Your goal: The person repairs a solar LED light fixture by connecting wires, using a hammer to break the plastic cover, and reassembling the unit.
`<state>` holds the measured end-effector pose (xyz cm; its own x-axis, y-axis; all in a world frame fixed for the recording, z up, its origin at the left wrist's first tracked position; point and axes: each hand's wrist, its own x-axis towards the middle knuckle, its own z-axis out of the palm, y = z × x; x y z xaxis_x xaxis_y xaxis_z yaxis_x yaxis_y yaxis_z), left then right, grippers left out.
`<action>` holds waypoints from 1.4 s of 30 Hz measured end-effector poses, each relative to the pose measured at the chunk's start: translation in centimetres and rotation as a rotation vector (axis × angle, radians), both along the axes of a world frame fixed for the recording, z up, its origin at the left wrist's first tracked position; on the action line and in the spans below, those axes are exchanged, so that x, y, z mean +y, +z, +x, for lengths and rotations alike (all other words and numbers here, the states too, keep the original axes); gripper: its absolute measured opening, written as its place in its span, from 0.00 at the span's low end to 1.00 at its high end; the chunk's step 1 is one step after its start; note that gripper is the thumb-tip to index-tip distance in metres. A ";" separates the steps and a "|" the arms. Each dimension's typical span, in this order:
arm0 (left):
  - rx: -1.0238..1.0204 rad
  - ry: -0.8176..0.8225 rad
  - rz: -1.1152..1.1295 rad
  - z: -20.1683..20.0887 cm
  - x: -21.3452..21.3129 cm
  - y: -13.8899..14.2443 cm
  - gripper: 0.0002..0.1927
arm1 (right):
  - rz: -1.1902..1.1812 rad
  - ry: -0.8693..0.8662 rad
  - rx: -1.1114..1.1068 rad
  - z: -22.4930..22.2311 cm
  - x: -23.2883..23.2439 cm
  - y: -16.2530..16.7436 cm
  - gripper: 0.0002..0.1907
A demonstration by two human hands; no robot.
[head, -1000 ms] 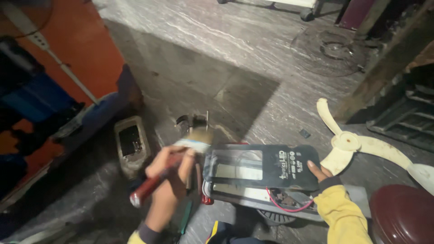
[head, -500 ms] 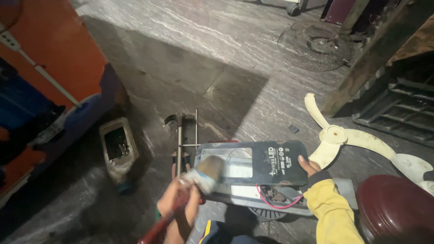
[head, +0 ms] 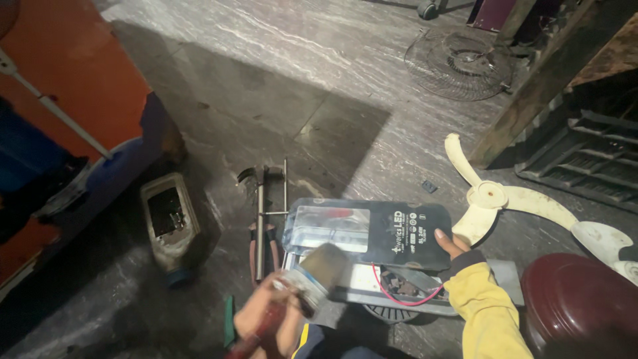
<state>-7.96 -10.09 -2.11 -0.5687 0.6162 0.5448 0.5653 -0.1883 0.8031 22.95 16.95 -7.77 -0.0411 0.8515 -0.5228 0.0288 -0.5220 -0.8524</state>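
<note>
- Bristly brush (head: 319, 269) is in my left hand (head: 266, 319). My fingers are wrapped tight round its red handle, so the soft end points up and sits right by the dark panel (head: 369, 229).
- Dark panel is flat and has a shiny clear window on one side. It lies on top of a grey metal tray (head: 505, 279), low in the middle of what I see, close to my knees.
- My right hand (head: 450, 244) is at the panel's right edge. My thumb shows on top of the edge. I think I hold it there so it does not slide, but my other fingers are hidden, so I cannot tell if they grip it.
- Under the panel a thin red wire (head: 405, 286) loops out, with small brown bits beside it.
- Just left of the panel lie a hammer (head: 258, 199) and red-handled pliers (head: 262, 242) on the stone floor (head: 279, 80). They are close to my brush hand and could get bumped.
- Farther left is a cut-open plastic jug (head: 169, 219) with little metal bits inside.
- To the right lie a cream fan blade (head: 492, 199) and a dark red round cover (head: 578, 299).
- Far off by a wooden post is a round wire fan guard (head: 458, 63).
</note>
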 end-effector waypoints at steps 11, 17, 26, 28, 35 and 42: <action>0.100 -0.001 0.103 3.7 1.5 3.6 0.05 | 0.050 0.072 -0.031 0.6 1.5 -1.6 0.27; -0.146 -0.057 0.104 4.2 2.3 3.0 0.08 | 0.049 0.074 -0.012 0.8 1.2 -2.1 0.27; -0.729 0.137 -0.019 1.7 2.4 1.7 0.10 | 0.061 0.095 0.010 0.4 1.6 -2.1 0.27; -0.339 0.224 0.083 1.2 2.7 1.8 0.10 | 0.068 0.103 0.016 0.3 1.9 -2.1 0.27; -0.114 0.244 0.140 1.2 3.5 1.4 0.15 | 0.065 0.130 0.027 -0.4 2.5 -2.1 0.27; 0.011 0.034 0.118 3.2 6.1 1.5 0.08 | 0.059 0.138 0.030 -1.4 2.9 -2.0 0.27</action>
<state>-4.73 -4.02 -0.64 -0.5818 0.5282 0.6184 0.5813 -0.2617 0.7705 21.55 19.82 -9.79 -0.1747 0.8659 -0.4688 0.0708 -0.4638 -0.8831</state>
